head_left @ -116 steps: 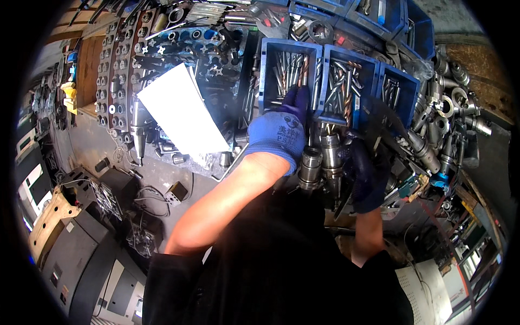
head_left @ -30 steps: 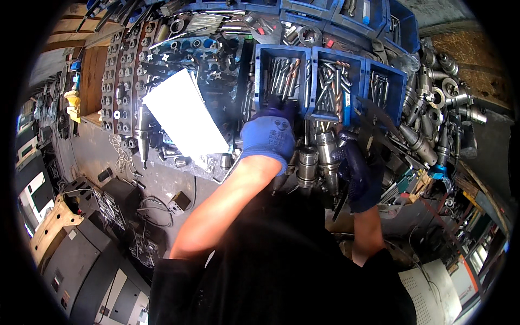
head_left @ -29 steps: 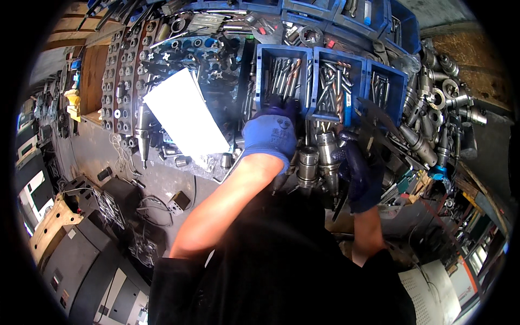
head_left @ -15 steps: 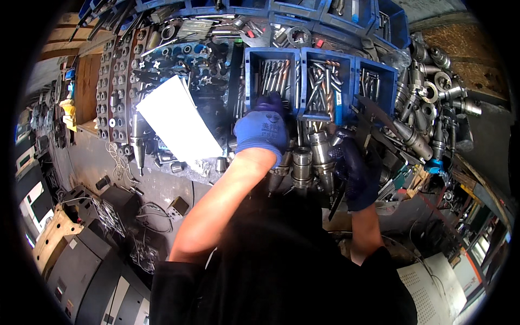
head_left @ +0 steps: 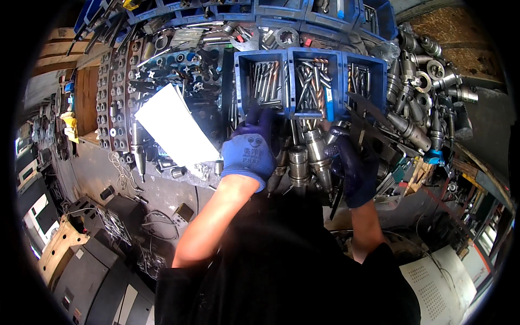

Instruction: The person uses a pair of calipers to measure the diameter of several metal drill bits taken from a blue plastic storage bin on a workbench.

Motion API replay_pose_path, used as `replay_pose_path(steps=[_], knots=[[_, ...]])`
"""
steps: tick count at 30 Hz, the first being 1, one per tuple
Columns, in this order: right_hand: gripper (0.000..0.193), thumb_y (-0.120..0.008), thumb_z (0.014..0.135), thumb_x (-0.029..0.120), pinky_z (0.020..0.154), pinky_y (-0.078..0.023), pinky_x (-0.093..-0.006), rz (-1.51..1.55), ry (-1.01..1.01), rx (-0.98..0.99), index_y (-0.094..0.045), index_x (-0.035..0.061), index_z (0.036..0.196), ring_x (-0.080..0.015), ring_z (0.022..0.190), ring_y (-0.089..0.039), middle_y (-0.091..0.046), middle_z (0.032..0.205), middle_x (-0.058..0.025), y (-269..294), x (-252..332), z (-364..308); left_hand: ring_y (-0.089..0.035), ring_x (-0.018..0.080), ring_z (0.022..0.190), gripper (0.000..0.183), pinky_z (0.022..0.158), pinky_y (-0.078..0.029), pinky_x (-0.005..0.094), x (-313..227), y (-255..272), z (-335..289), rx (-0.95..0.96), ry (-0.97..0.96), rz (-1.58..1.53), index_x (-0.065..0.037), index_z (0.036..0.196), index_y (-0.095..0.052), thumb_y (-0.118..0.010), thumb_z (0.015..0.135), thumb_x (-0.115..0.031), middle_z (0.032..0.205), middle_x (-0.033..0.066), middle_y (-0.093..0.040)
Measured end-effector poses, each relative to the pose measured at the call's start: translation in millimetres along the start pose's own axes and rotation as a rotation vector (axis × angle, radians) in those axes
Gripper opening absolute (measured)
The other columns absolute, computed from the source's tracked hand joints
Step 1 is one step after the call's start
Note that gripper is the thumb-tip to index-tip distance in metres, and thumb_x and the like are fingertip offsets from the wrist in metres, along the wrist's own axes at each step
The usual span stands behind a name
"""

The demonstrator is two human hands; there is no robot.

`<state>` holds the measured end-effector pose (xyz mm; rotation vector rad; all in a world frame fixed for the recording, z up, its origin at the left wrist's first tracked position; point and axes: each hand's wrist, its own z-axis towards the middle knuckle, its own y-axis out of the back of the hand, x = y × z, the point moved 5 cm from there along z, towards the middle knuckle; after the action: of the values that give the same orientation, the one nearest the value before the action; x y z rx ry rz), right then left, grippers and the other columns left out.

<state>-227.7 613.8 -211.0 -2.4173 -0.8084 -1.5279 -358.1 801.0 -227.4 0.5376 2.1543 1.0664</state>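
My left hand (head_left: 249,150), in a blue glove with purple fingers, lies palm down at the near edge of the left blue bin (head_left: 238,81). Its fingers point forward and are slightly apart, with nothing visible in them. Drill bits and end mills (head_left: 265,78) lie in that bin. My right hand (head_left: 353,170), in a dark glove, is closed around a dark, flat tool with long pointed blades (head_left: 364,105); much of it is hidden by the glove. Steel tool holders (head_left: 299,162) stand between my hands.
A middle bin (head_left: 317,115) and a right bin (head_left: 383,81) hold more cutters. White paper sheets (head_left: 174,124) lie left on dark tool parts. Tool holders and rings (head_left: 417,108) are heaped at right. Racked collets (head_left: 118,97) line the left; more blue bins (head_left: 281,6) stand behind.
My left hand has drawn back toward me and slightly left, out of the left bin to its near edge. My right hand keeps its hold on the dark tool. The whole view has shifted slightly.
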Motion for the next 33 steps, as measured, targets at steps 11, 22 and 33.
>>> replay_pose_path(steps=[11,22,33], knots=[[0.031,-0.066,0.099,0.023,0.052,-0.039,-0.0215,0.132,-0.144,0.071,-0.07,0.0065,0.125,-0.005,0.062,-0.057,-0.069,0.087,0.0002,-1.7,-34.8,-23.4,-0.066,0.0425,0.106,0.056,0.088,-0.056,0.0499,5.8,6.5,-62.9,0.04,-0.249,-0.237,-0.009,0.143,-0.052,-0.064,0.091,-0.022,0.126,0.021,-0.066],[0.029,-0.073,0.096,0.014,0.054,-0.044,-0.023,-0.254,-0.191,0.321,-0.071,0.0061,0.124,-0.0044,0.063,-0.057,-0.071,0.088,0.0004,-29.2,-33.4,-61.6,-0.067,0.0422,0.095,0.04,0.079,-0.054,0.0513,54.1,-6.9,-134.6,-0.16,-0.136,-0.428,-0.009,0.13,-0.06,-0.063,0.092,-0.025,0.116,0.0201,-0.068],[0.024,-0.07,0.097,0.011,0.061,-0.047,-0.0231,-0.289,-0.081,0.486,-0.072,0.0027,0.119,-0.0049,0.073,-0.059,-0.072,0.092,-0.0001,-66.6,-46.5,-103.7,-0.068,0.0405,0.103,0.043,0.091,-0.054,0.0444,124.0,-44.9,-196.9,-0.274,0.082,-0.531,-0.003,0.128,-0.063,-0.067,0.089,-0.019,0.114,0.0225,-0.07]])
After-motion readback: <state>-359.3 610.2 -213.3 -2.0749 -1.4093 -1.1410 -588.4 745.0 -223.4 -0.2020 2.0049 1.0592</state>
